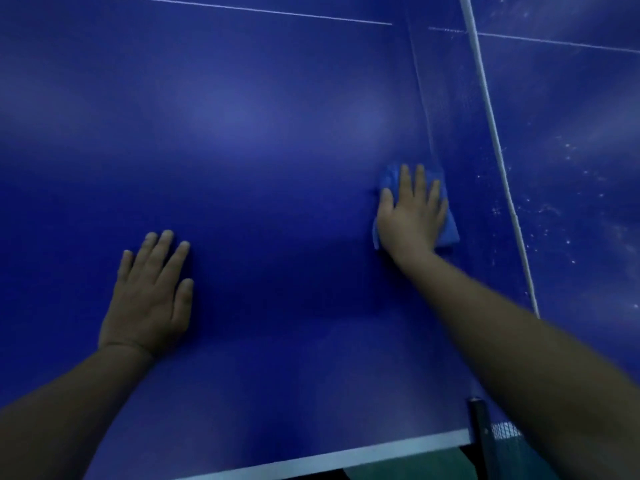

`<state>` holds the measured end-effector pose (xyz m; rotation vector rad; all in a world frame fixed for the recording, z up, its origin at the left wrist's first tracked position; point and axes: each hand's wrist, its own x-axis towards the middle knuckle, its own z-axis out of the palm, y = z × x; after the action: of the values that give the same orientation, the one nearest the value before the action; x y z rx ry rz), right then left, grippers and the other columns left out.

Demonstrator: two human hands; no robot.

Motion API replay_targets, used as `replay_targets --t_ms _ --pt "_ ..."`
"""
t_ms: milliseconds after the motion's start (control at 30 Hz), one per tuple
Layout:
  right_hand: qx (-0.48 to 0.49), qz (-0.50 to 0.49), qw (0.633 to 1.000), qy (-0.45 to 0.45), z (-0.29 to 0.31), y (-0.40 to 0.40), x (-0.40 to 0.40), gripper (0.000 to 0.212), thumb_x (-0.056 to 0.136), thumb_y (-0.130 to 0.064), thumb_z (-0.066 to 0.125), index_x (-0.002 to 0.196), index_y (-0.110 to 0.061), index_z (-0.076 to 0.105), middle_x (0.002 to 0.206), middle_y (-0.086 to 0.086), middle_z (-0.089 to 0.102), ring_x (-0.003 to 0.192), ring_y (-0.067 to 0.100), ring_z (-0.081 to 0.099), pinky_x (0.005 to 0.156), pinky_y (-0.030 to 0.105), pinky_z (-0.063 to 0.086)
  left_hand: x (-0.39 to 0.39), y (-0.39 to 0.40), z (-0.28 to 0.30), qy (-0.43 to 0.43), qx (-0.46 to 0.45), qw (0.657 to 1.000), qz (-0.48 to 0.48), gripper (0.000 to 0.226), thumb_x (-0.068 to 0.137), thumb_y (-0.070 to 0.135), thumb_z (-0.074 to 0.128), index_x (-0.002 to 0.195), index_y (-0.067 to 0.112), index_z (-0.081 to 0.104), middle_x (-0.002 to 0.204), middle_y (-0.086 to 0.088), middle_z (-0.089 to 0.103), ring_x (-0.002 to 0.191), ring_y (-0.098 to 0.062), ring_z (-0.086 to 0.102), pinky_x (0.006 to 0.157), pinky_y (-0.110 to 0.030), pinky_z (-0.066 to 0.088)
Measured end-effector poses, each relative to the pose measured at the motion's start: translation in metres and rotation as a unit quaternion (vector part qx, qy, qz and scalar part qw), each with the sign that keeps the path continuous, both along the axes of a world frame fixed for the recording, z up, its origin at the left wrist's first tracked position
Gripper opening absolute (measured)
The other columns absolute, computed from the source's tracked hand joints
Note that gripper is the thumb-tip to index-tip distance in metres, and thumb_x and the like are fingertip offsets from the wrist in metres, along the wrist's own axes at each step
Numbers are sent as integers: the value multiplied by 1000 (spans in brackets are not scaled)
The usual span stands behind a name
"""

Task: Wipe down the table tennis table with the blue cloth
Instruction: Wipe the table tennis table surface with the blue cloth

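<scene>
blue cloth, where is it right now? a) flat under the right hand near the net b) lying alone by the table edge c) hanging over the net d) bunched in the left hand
a: the blue cloth lies under the flat right hand, close to the net.

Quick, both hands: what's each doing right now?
Left hand: open, flat on the table.
Right hand: open, pressing the blue cloth flat.

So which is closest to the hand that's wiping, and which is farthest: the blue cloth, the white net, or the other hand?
From the right hand:
1. Blue cloth, right under its palm and fingers.
2. White net, just to its right, past the cloth.
3. Left hand, far off to its left, flat on the table.
</scene>
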<state>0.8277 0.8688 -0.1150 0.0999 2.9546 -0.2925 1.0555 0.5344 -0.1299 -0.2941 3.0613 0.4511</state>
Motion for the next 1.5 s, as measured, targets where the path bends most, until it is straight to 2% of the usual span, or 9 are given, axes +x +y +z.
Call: replay_targets --t_ms 167,333,433,567,667,933,1200,1400,1500 --pt "36 -3 999 -17 7 22 144 67 99 -56 19 160 -27 16 168 0 9 154 30 7 122 55 10 1 3 3 -22 -12 1000 3 64 100 39 25 152 4 37 164 -14 24 154 -30 14 125 -42 -3" --pt "4 34 999 -7 1 -25 45 63 103 -54 26 160 -31 12 169 -2 4 154 29 1 123 53 1 0 2 2 -28 -17 999 3 65 99 40 26 153 5 37 164 -14 23 154 -29 12 125 -49 3" --pt "2 -14 1000 -2 -4 -22 9 64 103 -55 24 160 -30 11 169 -1 4 154 28 2 124 52 3 0 1 3 -39 -18 999 -1 66 99 41 24 154 6 34 165 -14 21 155 -28 9 125 -46 -1" --pt "20 -96 995 13 0 32 126 64 100 -56 23 159 -30 19 167 0 16 152 30 15 121 54 18 2 2 5 -45 -16 999 -1 67 99 42 23 154 4 33 165 -15 20 155 -29 8 125 -47 -1" --pt "30 -135 989 -49 8 46 211 67 98 -60 16 159 -33 12 168 -1 11 153 27 8 121 56 14 1 3 7 -58 -17 998 0 68 99 42 22 154 4 32 166 -15 17 155 -28 5 125 -49 0" --pt "5 -185 983 -22 1 -19 107 64 103 -58 23 160 -34 5 169 -5 0 155 26 -2 123 53 1 -3 5 12 -77 3 997 -2 72 96 46 16 158 9 22 168 -11 6 155 -22 -5 124 -44 -9" --pt "25 -364 931 -24 0 7 247 63 104 -55 24 160 -31 11 169 -1 6 154 28 3 123 53 5 0 5 12 -58 9 998 -5 68 99 44 19 157 9 24 168 -12 9 155 -25 -2 124 -48 -6" --pt "24 -269 963 2 1 0 194 61 104 -53 27 160 -31 14 168 -3 9 154 27 7 121 52 10 -1 3 8 -47 1 999 -6 68 99 46 17 156 10 24 167 -12 9 155 -26 -2 124 -49 -5" --pt "13 -347 938 17 1 18 210 60 104 -53 27 159 -32 18 167 -5 13 152 27 13 118 54 16 1 1 6 -48 -6 999 -8 67 100 46 18 157 10 22 168 -11 8 155 -26 -2 124 -50 -5"
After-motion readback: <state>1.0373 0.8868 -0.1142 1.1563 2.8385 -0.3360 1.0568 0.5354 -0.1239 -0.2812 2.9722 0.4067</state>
